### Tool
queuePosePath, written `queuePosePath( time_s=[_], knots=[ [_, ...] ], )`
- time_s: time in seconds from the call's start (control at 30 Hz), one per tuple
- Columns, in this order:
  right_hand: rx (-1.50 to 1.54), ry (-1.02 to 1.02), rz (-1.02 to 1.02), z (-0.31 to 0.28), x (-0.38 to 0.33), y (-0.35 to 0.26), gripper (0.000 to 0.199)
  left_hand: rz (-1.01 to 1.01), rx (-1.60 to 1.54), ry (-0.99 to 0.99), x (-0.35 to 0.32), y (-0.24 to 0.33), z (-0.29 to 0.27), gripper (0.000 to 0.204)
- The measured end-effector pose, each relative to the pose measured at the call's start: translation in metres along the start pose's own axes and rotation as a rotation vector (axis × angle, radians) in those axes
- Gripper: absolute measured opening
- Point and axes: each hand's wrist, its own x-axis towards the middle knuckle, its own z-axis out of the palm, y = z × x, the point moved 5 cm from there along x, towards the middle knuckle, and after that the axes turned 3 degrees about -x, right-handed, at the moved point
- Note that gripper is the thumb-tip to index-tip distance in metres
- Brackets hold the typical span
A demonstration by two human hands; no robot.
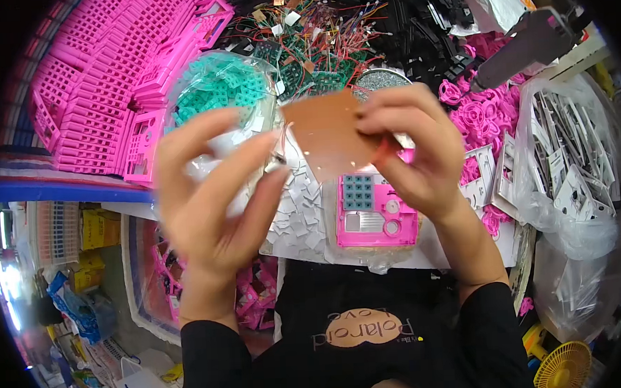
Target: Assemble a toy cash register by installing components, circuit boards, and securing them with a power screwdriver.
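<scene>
Above cluttered workbench, head view: right hand point(414, 153) pinches thin brown sheet point(328, 133), flat, matte, speckled with small holes. Left hand point(212, 192) fingers loosely spread, thumb and forefinger nipping sheet's left edge. Judgement: sheet not yet fitted; pink keypad housing point(376, 218), glossy plastic with grey-blue button grid, lies below on white paper squares point(297, 209). Teal parts bag point(224, 86) behind.

Single head-worn fisheye view, facing steeply down, close above the cluttered worktable point(305, 229)
</scene>
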Motion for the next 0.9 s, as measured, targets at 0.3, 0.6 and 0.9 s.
queuePosePath(
  time_s=[0.3, 0.6, 0.9],
  knots=[
    [-0.24, -0.246, -0.334, 0.016, -0.012, -0.039, 0.034, -1.365, -1.34, -0.19, -0.095, 0.002, 0.043, 0.034],
    [-0.154, -0.617, -0.179, 0.028, -0.047, -0.062, 0.039, -1.248, -1.311, 0.042, -0.096, -0.013, 0.067, 0.037],
    [0.023, -0.177, 0.256, -0.016, -0.033, -0.017, 0.013, -1.166, -1.26, -0.109, -0.119, -0.01, 0.06, 0.043]
  ],
)
